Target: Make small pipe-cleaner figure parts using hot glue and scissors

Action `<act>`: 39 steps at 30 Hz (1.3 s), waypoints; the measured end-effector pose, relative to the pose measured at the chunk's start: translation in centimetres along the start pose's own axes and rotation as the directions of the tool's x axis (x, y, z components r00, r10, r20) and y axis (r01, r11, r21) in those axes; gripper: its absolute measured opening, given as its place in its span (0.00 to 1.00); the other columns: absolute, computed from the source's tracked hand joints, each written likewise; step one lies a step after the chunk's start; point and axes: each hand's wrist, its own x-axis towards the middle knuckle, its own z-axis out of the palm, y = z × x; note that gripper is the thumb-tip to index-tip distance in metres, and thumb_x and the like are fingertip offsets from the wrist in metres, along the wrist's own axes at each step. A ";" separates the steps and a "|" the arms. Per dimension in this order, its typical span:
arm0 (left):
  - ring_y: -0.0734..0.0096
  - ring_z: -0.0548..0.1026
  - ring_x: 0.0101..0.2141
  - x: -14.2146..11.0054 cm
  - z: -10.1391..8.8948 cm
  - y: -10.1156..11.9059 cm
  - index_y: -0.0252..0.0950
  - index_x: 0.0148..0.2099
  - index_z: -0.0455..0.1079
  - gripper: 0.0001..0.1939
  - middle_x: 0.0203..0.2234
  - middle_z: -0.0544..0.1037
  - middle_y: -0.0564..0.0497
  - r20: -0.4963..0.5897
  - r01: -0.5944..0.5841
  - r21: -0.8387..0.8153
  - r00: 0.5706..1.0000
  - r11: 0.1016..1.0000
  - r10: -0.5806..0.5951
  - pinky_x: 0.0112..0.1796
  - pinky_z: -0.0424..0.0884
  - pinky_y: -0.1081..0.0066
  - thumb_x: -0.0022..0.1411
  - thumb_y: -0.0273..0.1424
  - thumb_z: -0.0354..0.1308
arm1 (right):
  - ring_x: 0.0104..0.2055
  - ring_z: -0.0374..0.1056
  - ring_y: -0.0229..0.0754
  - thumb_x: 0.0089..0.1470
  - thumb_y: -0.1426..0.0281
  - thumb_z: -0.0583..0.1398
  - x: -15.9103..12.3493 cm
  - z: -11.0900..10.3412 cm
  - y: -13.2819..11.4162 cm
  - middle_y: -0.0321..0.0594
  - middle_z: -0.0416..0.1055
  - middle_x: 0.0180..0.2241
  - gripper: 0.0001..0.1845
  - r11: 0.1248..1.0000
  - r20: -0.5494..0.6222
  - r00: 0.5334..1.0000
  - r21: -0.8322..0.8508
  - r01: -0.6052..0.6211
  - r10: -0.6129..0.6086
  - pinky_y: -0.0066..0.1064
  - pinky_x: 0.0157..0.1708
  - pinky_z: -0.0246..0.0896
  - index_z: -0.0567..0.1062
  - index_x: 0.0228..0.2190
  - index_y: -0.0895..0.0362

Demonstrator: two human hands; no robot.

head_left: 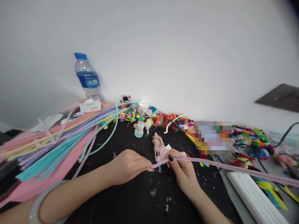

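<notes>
A long pale pink-lilac pipe cleaner (219, 163) runs across both hands and off to the right edge. My left hand (130, 163) pinches its left end between closed fingers. Farther along, my right hand (182, 169) grips it between thumb and fingers, and the thumbnail is dark. Just behind the hands lies a pale pink glue gun (158, 152) with a grubby brownish nozzle, partly covered by my right hand. Beyond it stands a small mint and pink pipe-cleaner figure (139, 129).
Bundles of coloured pipe cleaners (56, 155) lie on pink sheets at left, below a water bottle (88, 76). Many small fuzzy figures line the wall. A white power strip (254, 199) and dark cables occupy the right. Scraps dot the black mat (130, 202).
</notes>
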 end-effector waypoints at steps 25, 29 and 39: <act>0.72 0.75 0.26 0.1 -0.1 -0.2 0.34 0.39 0.70 0.10 0.27 0.79 0.51 0.048 0.062 -0.066 0.997 0.996 -0.058 0.28 0.65 0.74 0.65 0.30 0.48 | 0.25 0.54 0.36 0.61 0.70 0.49 0.0 -0.1 0.1 0.32 0.58 0.22 0.15 1.000 -0.007 1.000 0.006 0.014 -0.013 0.28 0.27 0.48 0.63 0.22 0.56; 0.72 0.76 0.28 0.3 -0.3 -0.2 0.35 0.41 0.69 0.08 0.31 0.79 0.51 0.066 0.124 -0.093 0.991 0.988 -0.118 0.29 0.64 0.74 0.65 0.30 0.50 | 0.25 0.54 0.36 0.61 0.70 0.48 -0.1 -0.3 0.2 0.32 0.57 0.22 0.16 1.000 -0.032 0.999 0.006 0.021 -0.021 0.28 0.27 0.48 0.63 0.22 0.56; 0.71 0.76 0.29 -0.2 0.1 -0.5 0.35 0.40 0.70 0.09 0.30 0.79 0.50 0.062 0.091 -0.103 0.994 0.991 -0.085 0.29 0.65 0.74 0.65 0.27 0.47 | 0.25 0.54 0.36 0.61 0.70 0.48 0.0 -0.4 0.3 0.32 0.57 0.22 0.16 1.000 -0.025 1.000 0.008 0.016 -0.016 0.28 0.28 0.47 0.63 0.22 0.56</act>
